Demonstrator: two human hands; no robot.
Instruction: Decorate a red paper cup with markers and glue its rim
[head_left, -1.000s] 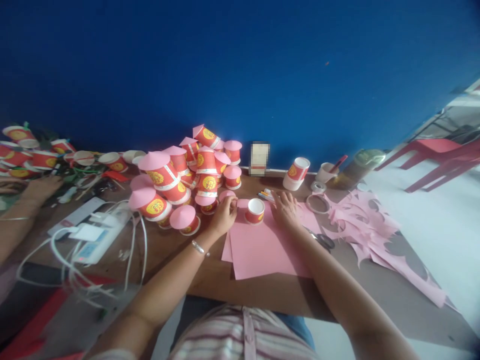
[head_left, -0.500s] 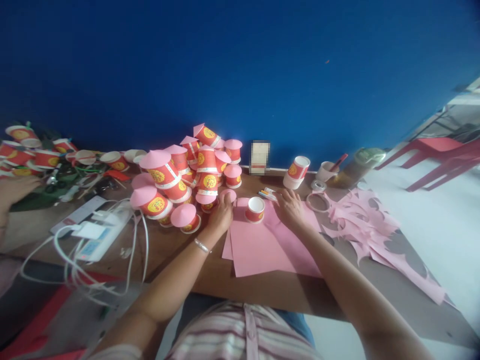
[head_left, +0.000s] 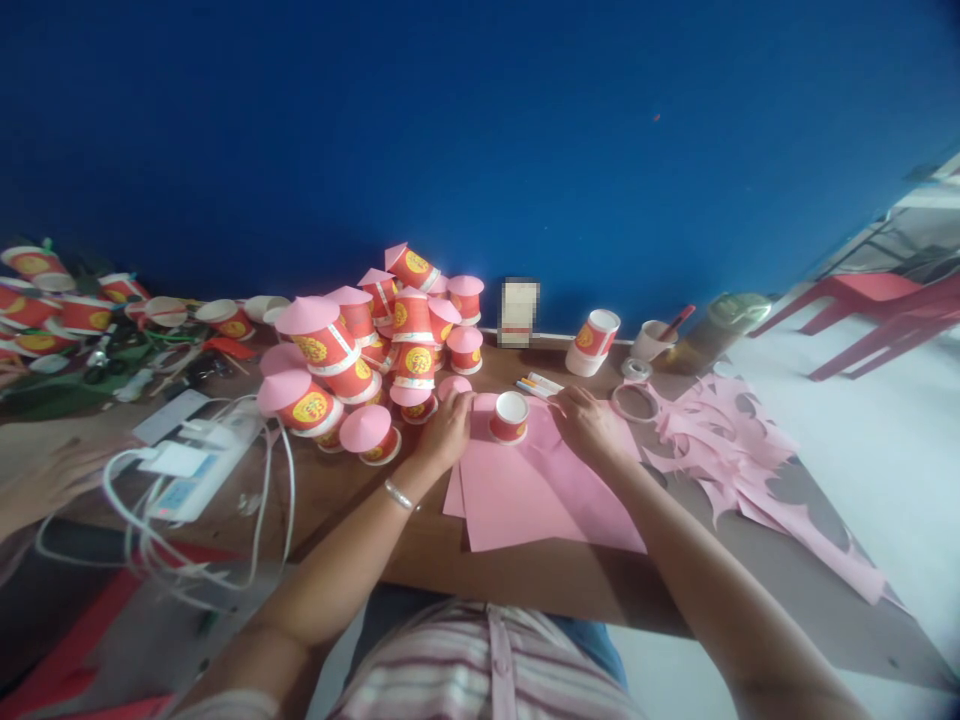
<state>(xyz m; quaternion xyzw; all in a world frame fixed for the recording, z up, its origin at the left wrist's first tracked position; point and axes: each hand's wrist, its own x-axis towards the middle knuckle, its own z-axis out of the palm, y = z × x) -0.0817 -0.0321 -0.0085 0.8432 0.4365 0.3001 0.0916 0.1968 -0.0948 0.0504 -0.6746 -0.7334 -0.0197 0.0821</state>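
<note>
A stack of pink paper sheets (head_left: 525, 510) lies on the table before me. On its upper part stands a red and white paper cup (head_left: 511, 418), its white end up, between my hands. My left hand (head_left: 448, 432) is closed at the sheets' upper left corner, thumb and fingers together on the edge. At the upper right edge, my right hand (head_left: 589, 425) has its fingers bent and pressed onto the paper, partly hidden from me. Pens (head_left: 536, 385) lie just beyond the sheets, close to my right fingertips. A small pink cone top (head_left: 454, 386) shows behind my left hand.
Many red cups with pink cone tops (head_left: 366, 430) are piled at left. A power strip (head_left: 202, 480) with looped white cables and another person's hand (head_left: 56, 485) are farther left. At right are stacked cups (head_left: 592, 343), a tape roll (head_left: 636, 402), cut paper scraps (head_left: 727, 440) and a jar (head_left: 716, 330).
My left hand has shifted slightly right, off the small pink cone to the paper's corner. My right hand has barely moved. The other person's hand has come down toward the power strip.
</note>
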